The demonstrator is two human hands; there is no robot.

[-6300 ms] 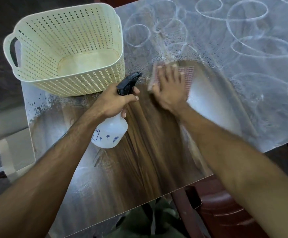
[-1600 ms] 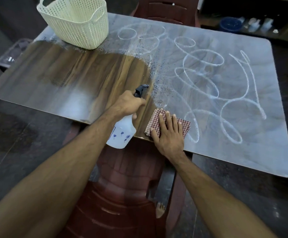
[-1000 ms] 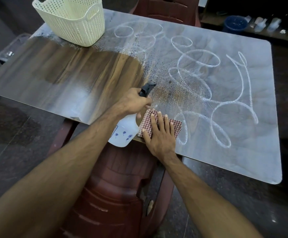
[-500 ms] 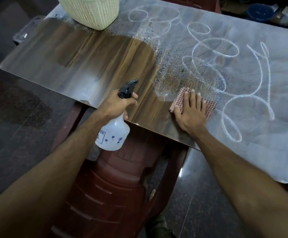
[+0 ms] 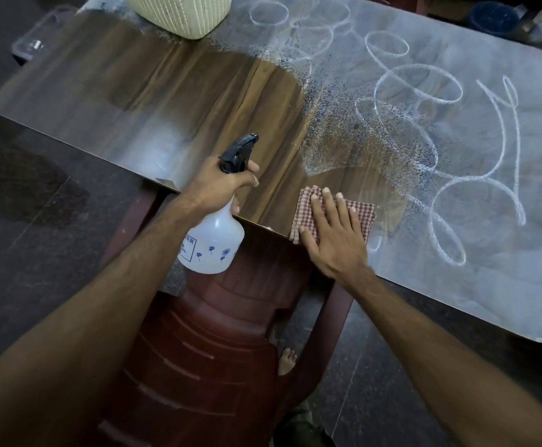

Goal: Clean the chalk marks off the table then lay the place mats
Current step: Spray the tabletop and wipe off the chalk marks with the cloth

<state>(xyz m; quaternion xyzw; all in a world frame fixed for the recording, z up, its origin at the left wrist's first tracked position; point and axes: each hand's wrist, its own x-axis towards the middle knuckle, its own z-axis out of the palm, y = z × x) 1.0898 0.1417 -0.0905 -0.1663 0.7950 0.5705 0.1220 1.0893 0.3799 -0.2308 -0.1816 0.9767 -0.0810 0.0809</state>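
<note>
Grip: your left hand [image 5: 222,185] wraps the translucent white spray bottle [image 5: 211,243]; right hand [image 5: 332,233] lies flat, pinning the red-checked cloth [image 5: 305,214].
Why: cloth at frame centre, ready for the white chalk loops [image 5: 424,101].

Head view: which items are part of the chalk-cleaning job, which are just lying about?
In the job:
- spray bottle, in the left hand
- checked cloth, pressed flat under the right hand
- chalk marks
- table

Lying about:
- cream basket, far edge
- maroon chair
- clear box beside the table
</note>
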